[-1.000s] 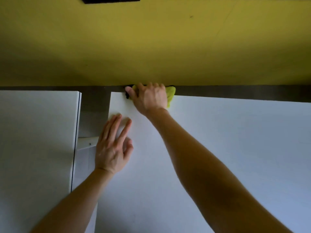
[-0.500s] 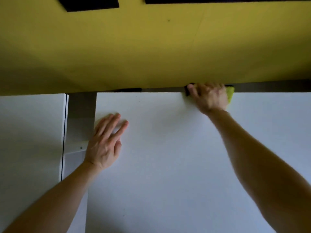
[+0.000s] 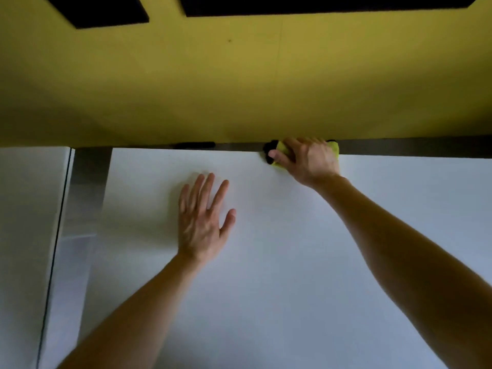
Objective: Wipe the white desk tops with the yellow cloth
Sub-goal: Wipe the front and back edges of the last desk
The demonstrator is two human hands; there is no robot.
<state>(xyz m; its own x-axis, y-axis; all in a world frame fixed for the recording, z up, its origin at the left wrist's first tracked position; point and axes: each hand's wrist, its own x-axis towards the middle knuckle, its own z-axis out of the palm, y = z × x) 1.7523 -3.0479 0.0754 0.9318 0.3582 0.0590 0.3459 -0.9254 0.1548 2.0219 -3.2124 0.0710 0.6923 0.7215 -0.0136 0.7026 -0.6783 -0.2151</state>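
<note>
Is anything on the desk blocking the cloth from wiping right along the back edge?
Nothing visible. The right hand grips the cloth at the far edge of the desk. The left hand lies flat on the desk, left of the cloth and nearer the person, off that path.

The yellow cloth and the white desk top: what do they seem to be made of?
Yellow cloth: soft fabric, probably microfibre; it bunches under the right hand and has a dark edge. White desk top: smooth matte board, likely laminate; flat, even, with no grain or strong glare.
</note>
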